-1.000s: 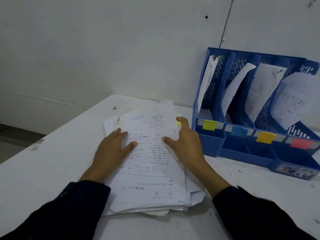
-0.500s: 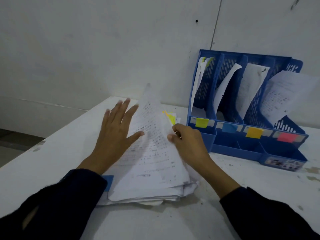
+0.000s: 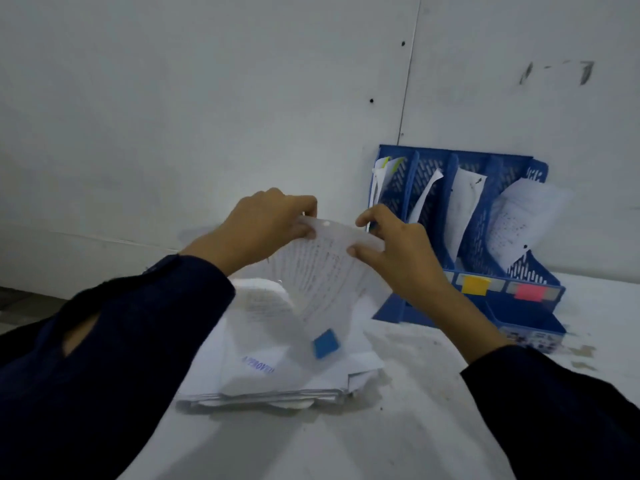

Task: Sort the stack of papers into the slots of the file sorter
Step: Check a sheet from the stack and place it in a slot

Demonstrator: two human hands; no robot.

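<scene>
A printed sheet (image 3: 322, 271) with a blue sticky tab (image 3: 325, 342) on its lower edge is lifted above the stack of papers (image 3: 263, 379) on the white table. My left hand (image 3: 263, 226) pinches the sheet's top left corner and my right hand (image 3: 394, 251) pinches its top right corner. The blue file sorter (image 3: 519, 306) stands to the right against the wall, its slots each holding white sheets. Yellow (image 3: 476, 285) and pink (image 3: 529, 292) tabs show on its front; the other labels are hidden behind my right hand.
The white table (image 3: 398, 427) meets a white wall (image 3: 207, 116) at the back. Its left edge drops off to the floor. The stack's top sheet bears a blue stamp (image 3: 258, 365). Small stains mark the table right of the sorter.
Both hands left the stack and raised its top sheet by the far corners. The view tilted up and pulled back, so the sorter sits lower right.
</scene>
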